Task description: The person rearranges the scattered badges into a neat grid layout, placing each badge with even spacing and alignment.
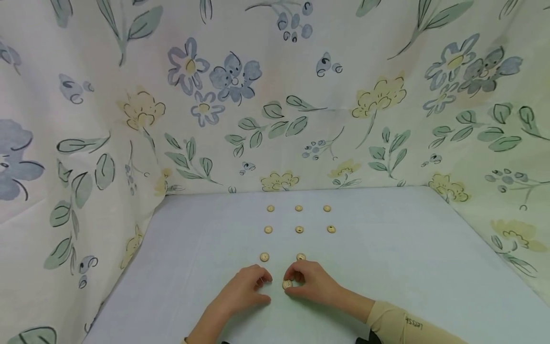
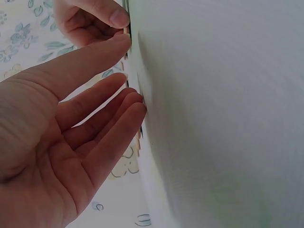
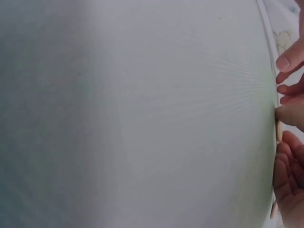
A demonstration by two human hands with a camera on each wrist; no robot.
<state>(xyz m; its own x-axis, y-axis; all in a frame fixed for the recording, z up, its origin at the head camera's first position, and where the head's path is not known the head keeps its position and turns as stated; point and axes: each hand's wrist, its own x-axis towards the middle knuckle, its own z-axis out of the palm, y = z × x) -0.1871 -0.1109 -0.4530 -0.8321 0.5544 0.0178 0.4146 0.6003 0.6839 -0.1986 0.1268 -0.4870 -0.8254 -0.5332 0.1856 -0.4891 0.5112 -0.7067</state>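
A round, light wooden button [image 1: 287,284] sits between the thumb and fingers of my right hand [image 1: 315,284], low at the tabletop. My left hand [image 1: 247,290] is just left of it, thumb and fingers spread apart with nothing between them. In the left wrist view the left palm [image 2: 52,156] faces the camera, its fingertips right at the white surface. The right wrist view has the button [image 3: 279,130] edge-on between the right thumb and fingers. Two similar buttons lie just beyond the hands, one on the left [image 1: 264,257] and one on the right [image 1: 301,257], the latter partly hidden by the right hand.
Farther back, more wooden buttons lie in two rows of three, a middle row [image 1: 299,230] and a back row [image 1: 298,208]. A white cloth covers the table [image 1: 399,258]. Floral fabric [image 1: 275,143] hangs behind it and along both sides.
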